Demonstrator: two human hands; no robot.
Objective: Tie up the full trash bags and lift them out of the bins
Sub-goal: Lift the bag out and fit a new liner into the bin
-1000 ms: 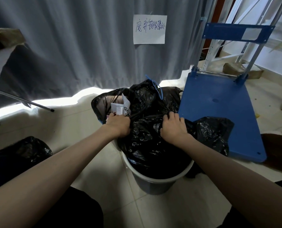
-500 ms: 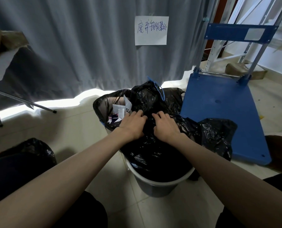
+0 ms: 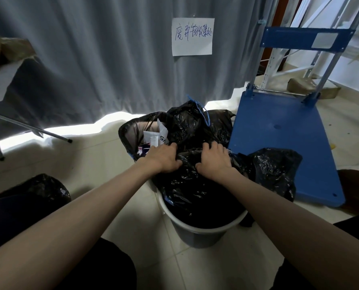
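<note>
Both hands have been drawn together since a second ago: left hand [image 3: 163, 156] and right hand [image 3: 215, 161], fingers curled, grip the bag [image 3: 197, 185] in the bin [image 3: 195, 235].

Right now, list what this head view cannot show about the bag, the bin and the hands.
- Fingertips of the left hand and right hand: curled into the black trash bag, out of sight.
- Bag's contents: covered by opaque plastic.
- Near bin: inside hidden by the bag.
- Far bin: covered by its bag.
- Paper sign: handwriting too small.
</note>
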